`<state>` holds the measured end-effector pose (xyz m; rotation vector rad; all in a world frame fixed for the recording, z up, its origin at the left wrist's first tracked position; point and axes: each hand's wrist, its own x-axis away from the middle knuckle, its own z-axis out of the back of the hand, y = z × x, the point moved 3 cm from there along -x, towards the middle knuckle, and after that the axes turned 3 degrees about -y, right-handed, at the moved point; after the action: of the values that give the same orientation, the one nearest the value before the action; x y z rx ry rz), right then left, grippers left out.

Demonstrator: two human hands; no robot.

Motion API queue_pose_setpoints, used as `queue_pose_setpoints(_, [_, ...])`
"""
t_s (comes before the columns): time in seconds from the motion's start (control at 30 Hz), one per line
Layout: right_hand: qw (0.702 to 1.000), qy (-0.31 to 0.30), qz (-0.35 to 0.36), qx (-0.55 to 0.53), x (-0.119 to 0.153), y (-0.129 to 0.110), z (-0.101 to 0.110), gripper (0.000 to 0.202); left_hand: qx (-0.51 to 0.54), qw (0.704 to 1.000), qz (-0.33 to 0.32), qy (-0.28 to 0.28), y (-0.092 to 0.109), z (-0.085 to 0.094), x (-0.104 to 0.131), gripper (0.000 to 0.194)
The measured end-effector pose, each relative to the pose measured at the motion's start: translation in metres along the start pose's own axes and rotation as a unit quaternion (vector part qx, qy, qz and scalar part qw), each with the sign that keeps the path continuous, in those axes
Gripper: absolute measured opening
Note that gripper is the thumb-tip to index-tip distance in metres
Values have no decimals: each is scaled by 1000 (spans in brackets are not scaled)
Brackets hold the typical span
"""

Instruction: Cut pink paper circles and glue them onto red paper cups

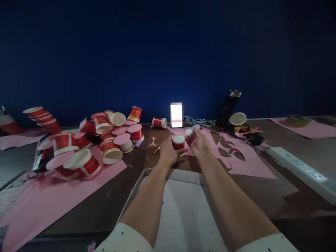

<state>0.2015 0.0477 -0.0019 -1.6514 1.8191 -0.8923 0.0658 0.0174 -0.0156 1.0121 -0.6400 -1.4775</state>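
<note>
A small red cup (179, 142) is in the middle of the tabletop (131, 189), in the left hand (169, 152). Its white end points up, with no pink paper on it, so this cup does not look done; I can't tell if that end is the open top or the bottom. The left grip is curled around the side of the cup, with the thumb on the near side. Just to the right, the right hand (201, 143) has its fingers pinched on a small white and purple stick (189, 132), maybe glue, close to the cup but not touching it. To the left is a big heap of red cups (109, 150). Many have pink paper rounds (122, 139) on one end, so a lot of them seem done. Farther left, a leaning stack of cups (43, 119) shows no rounds, so those may be left to do. To the right lies pink paper (256, 166) full of cut-out holes. A bright phone (176, 115) stands on the far side. A white box (186, 175) sits near, under the arms.
</note>
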Motion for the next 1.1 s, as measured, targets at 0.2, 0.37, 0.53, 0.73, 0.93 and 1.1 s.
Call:
queue_pose_setpoints(0.2, [995,90,32,-21,-4,-3,11,16,-60,996,-49,34,9,21,1,82])
queue_pose_setpoints(0.37, [990,121,61,-37,-9,-2,16,17,-30,990,27,137,1,76,-11,47])
queue_pose_setpoints(0.53, [985,139,95,29,-14,2,25,21,-267,927,143,220,-16,117,-24,31])
queue_pose_setpoints(0.73, [983,172,57,15,-16,4,31,20,-414,870,249,101,-47,111,-20,37])
queue_pose_setpoints(0.93, [985,166,51,-19,-12,-2,26,21,-399,867,294,54,-62,110,-21,37])
queue_pose_setpoints(1.1, [987,125,68,-76,-10,-9,21,21,-388,877,279,56,-55,107,-22,36])
